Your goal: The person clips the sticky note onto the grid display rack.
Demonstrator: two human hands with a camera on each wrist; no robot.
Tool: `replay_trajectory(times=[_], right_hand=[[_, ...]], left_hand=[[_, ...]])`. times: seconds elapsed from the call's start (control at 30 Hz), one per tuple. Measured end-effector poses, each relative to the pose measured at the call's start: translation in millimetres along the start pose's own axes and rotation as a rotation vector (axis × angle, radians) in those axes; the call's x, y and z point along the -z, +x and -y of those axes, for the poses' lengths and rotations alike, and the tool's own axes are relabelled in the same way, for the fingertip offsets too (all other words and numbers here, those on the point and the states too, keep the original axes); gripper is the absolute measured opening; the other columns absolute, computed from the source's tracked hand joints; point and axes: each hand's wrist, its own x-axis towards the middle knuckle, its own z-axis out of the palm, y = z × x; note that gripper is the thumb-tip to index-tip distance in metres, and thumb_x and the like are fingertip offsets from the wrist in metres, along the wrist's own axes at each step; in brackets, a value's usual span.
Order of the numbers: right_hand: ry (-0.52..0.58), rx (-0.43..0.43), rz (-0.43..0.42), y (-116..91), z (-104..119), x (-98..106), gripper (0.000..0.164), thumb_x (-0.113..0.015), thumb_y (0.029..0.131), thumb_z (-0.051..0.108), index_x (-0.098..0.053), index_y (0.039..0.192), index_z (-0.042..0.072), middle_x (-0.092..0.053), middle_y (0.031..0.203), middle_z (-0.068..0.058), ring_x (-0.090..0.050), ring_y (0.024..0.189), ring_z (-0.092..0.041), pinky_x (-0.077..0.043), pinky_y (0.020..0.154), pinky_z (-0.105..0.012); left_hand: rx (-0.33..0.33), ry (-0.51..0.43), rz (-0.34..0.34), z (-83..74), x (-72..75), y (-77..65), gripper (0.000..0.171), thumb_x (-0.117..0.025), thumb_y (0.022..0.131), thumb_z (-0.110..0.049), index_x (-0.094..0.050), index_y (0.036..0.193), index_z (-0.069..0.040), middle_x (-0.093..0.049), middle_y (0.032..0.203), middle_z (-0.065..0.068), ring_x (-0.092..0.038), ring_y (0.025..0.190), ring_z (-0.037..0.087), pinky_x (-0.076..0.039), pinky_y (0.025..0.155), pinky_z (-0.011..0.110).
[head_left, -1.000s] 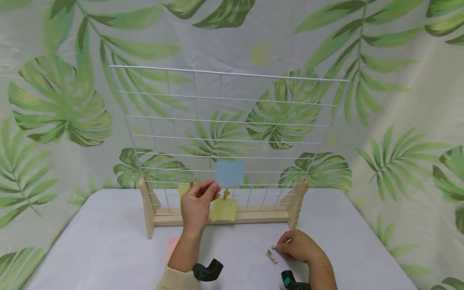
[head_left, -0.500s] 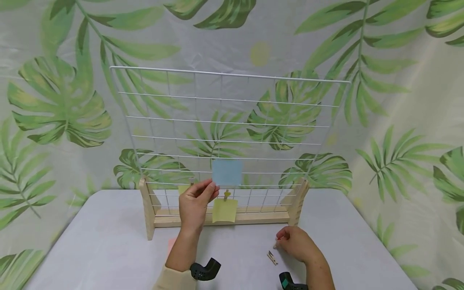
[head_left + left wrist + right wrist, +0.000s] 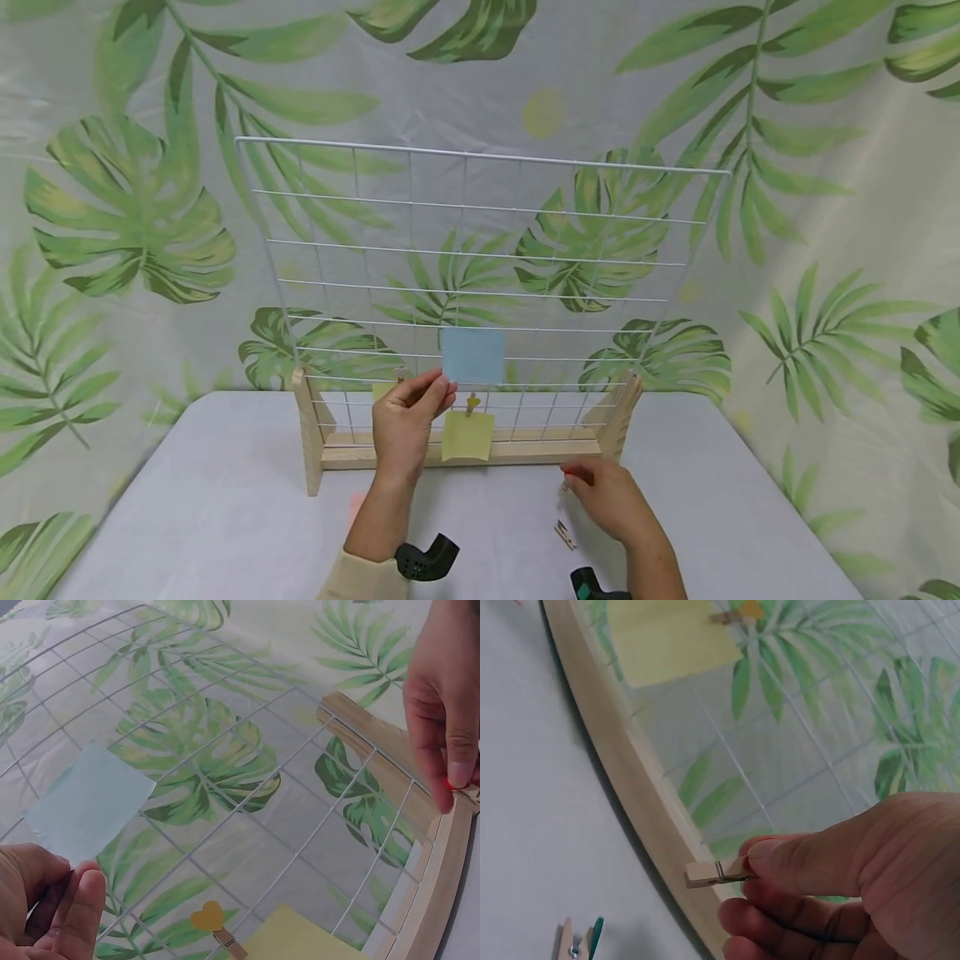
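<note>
My left hand (image 3: 405, 421) pinches a corner of a light blue paper note (image 3: 473, 355) between thumb and fingers, with the note upright in front of the white wire grid (image 3: 480, 293). Thumb and forefinger of my right hand (image 3: 603, 493) pinch a small wooden clothespin (image 3: 716, 871); a bit of red shows at its gripped end. Below the blue note, a yellow note (image 3: 468, 437) hangs from the grid on a clothespin with a yellow heart (image 3: 208, 916). Another yellow note (image 3: 382, 389) is partly hidden behind my left hand.
Wooden feet and a wooden bar (image 3: 525, 452) carry the grid on the white table (image 3: 247, 533). A loose clothespin (image 3: 565, 535) with a green part lies near my right hand. Pink paper (image 3: 356, 503) shows beside my left forearm. Leaf-patterned cloth (image 3: 817, 208) hangs behind.
My right hand has lifted the clothespin from beside the loose one and moved it up and slightly left toward the grid. My left hand holds the blue note in nearly the same place.
</note>
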Motion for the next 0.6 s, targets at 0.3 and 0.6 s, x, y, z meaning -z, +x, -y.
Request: replay_trajectory(times=[0.3,0.6], right_hand=[[0.124,0.000,-0.038,-5.0,22.8,2.3,0.015,-0.074,0.094,0.015,-0.075,0.109,0.012,-0.075,0.096,0.003,-0.070,0.091,-0.012,-0.059,0.075,-0.030],[0.139,0.010,-0.100,-9.3,29.9,10.6,0.018,-0.073,0.095,0.018,-0.077,0.113,0.016,-0.077,0.103,0.002,-0.072,0.098,-0.017,-0.059,0.076,-0.026]], left_hand=[[-0.012,0.015,-0.008,1.6,-2.1,-0.5,0.024,-0.074,0.091,0.001,-0.072,0.113,0.011,-0.074,0.089,0.006,-0.078,0.084,0.018,-0.064,0.080,0.027],[-0.027,0.024,-0.006,2.7,-5.2,-0.6,0.027,-0.075,0.090,0.001,-0.070,0.113,0.014,-0.074,0.089,0.007,-0.077,0.080,0.010,-0.064,0.078,0.025]])
